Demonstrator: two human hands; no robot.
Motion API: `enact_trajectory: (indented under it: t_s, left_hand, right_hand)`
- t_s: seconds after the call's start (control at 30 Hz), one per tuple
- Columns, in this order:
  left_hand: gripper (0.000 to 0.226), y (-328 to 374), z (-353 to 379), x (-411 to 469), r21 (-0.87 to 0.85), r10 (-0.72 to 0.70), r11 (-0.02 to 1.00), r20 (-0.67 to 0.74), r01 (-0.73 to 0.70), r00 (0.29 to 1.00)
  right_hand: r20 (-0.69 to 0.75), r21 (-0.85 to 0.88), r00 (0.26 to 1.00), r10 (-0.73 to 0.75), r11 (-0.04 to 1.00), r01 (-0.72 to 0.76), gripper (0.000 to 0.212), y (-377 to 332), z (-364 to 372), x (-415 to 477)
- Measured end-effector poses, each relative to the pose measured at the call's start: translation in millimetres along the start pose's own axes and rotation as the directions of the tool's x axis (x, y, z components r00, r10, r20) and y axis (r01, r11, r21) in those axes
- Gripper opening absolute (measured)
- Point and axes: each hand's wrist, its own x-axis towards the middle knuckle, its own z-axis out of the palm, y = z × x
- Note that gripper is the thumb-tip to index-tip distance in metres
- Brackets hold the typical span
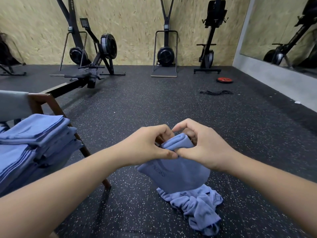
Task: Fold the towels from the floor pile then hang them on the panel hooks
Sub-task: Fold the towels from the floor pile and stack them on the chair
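Grip on both sides: left hand point(147, 145) and right hand point(204, 148), fingers curled and thumbs nearly touching, pinch the folded top edge of a blue terry towel point(176, 174). It hangs over the crumpled blue towel pile point(197, 206) on the near floor. Left, a stack of folded blue towels point(34, 134) sits on a wooden-framed chair point(51, 105), close beside the left forearm. Farther off, speckled black rubber floor point(154, 103) lies open, up to a red weight plate point(224, 80) far right.
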Motion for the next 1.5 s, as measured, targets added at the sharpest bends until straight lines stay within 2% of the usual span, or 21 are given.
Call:
enact_trajectory:
  t_s: [0.1,0.2,0.27,0.37,0.43,0.53,0.63,0.77,0.87,0.93,1.0,1.1,1.17,1.27,1.33,1.37,1.43,1.5]
  left_hand:
    - [0.025,-6.9,-6.0,3.0,-0.003,0.013,1.0,0.011,-0.013,1.0]
    - [0.019,-14.5,-15.1,1.7,-0.131,0.011,0.991,-0.004,-0.012,1.0]
    - [0.018,-20.2,-22.6,-0.9,-0.222,-0.01,0.975,-0.025,0.004,1.0]
    - [0.019,-27.8,-33.1,-5.5,-0.26,-0.07,0.964,-0.021,0.062,0.997]
    - [0.025,-27.9,-34.9,-9.8,-0.225,-0.094,0.97,0.005,0.093,0.996]
    - [0.041,-18.3,-28.8,-15.7,-0.097,-0.069,0.993,0.029,0.072,0.997]
    - [0.033,-10.5,-22.1,-16.5,0.119,0.052,0.992,-0.02,-0.05,0.998]
    - [0.019,-10.2,-32.3,-21.5,0.268,0.08,0.961,-0.031,-0.068,0.996]
    - [0.018,-7.7,-49.7,-34.5,0.3,0.043,0.954,-0.076,-0.018,0.996]
    - [0.017,-3.4,-63.6,-44.8,0.302,0.007,0.953,-0.093,0.022,0.996]
    - [0.017,-1.1,-79.6,-57.9,0.302,-0.044,0.95,-0.105,0.074,0.993]
    - [0.018,-5.2,-105.9,-82.8,0.317,-0.127,0.936,-0.094,0.15,0.987]
    - [0.02,-12.4,-123.2,-101.5,0.373,-0.197,0.905,-0.062,0.206,0.978]
    - [0.021,-22.4,-143.8,-129.2,0.402,-0.28,0.871,-0.068,0.283,0.958]
    - [0.024,-30.2,-154.4,-148.1,0.374,-0.311,0.866,-0.12,0.333,0.943]
    - [0.029,-36.2,-160.7,-158.2,0.329,-0.33,0.872,-0.153,0.363,0.932]
    - [0.037,-49.1,-175.9,-181.1,0.173,-0.405,0.882,-0.201,0.439,0.892]
    - [0.041,-63.1,-196.7,-203.4,-0.023,-0.491,0.868,-0.184,0.495,0.852]
  right_hand:
    - [0.014,0.056,1.0,0.002,0.998,-0.003,0.045,5.6,1.0,2.5]
    - [0.115,0.131,0.992,0.057,0.989,-0.072,0.047,15.4,-1.4,2.3]
    - [0.163,0.127,0.983,0.085,0.986,-0.106,0.032,22.2,-2.6,2.5]
    - [0.085,0.067,0.994,0.067,0.995,-0.073,0.015,22.6,-8.7,4.2]
    - [0.045,0.037,0.998,0.043,0.998,-0.045,0.014,16.6,-10.4,4.9]
    - [0.076,-0.019,0.997,-0.007,1.0,0.008,0.011,9.4,-3.9,4.2]
    - [0.11,-0.098,0.992,-0.055,0.993,0.066,0.008,3.0,2.3,4.0]
    - [0.097,-0.104,0.992,-0.078,0.991,0.088,0.009,-5.0,2.5,9.9]
    - [0.089,-0.063,0.991,-0.096,0.993,0.101,0.006,-11.8,2.8,19.9]
    - [0.088,0.089,0.994,-0.062,0.995,0.054,0.009,-19.5,7.4,26.7]
    - [0.155,0.247,0.988,-0.005,0.968,-0.034,0.018,-27.3,18.3,33.9]
    - [0.345,0.254,0.938,0.029,0.959,-0.123,0.03,-33.2,46.4,44.3]
    - [0.444,0.26,0.896,0.017,0.954,-0.147,0.03,-41.8,70.7,53.9]
    - [0.45,0.297,0.893,-0.021,0.946,-0.127,0.027,-70.4,104.0,80.3]
    - [0.451,0.312,0.889,-0.084,0.948,-0.069,0.022,-93.8,125.9,100.8]
    - [0.436,0.309,0.891,-0.129,0.951,-0.014,0.028,-104.6,137.2,110.9]
    - [0.41,0.28,0.894,-0.18,0.958,0.064,0.042,-123.9,159.1,127.0]
    - [0.462,0.267,0.869,-0.175,0.962,0.052,0.041,-135.3,180.4,137.7]
